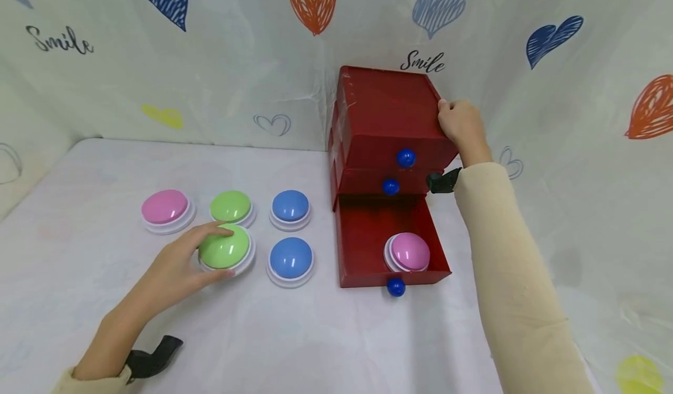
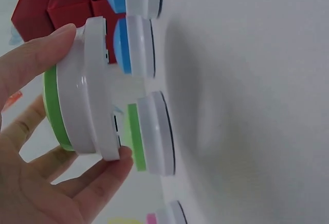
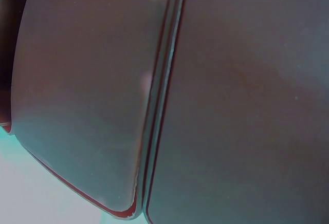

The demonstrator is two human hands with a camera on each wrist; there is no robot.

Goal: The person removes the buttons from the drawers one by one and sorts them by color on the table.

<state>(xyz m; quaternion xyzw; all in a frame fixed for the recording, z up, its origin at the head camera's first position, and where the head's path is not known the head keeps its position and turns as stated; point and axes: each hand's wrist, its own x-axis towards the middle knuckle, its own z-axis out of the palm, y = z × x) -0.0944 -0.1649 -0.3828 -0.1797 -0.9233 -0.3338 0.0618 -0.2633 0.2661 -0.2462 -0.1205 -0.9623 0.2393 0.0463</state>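
My left hand [image 1: 181, 259] grips a green-domed push button [image 1: 225, 248] with a white base. In the left wrist view, that button [image 2: 85, 90] is raised off the table, thumb on one side and fingertips on the other. Another green button [image 1: 230, 206] stands just behind it. At the right, my right hand [image 1: 464, 126] holds the upper right edge of a red drawer box [image 1: 389, 102]; most of its fingers are hidden. The box's lowest drawer [image 1: 363, 259] is pulled out, with a pink button [image 1: 410, 251] inside. Only red panels [image 3: 247, 100] fill the right wrist view.
A pink button [image 1: 165, 208] sits at the left on the white tablecloth [image 1: 294, 341]. Two blue buttons, a rear one [image 1: 290, 206] and a front one [image 1: 291, 258], stand between the green buttons and the drawer. Behind the box hangs a heart-printed cloth [image 1: 236, 61].
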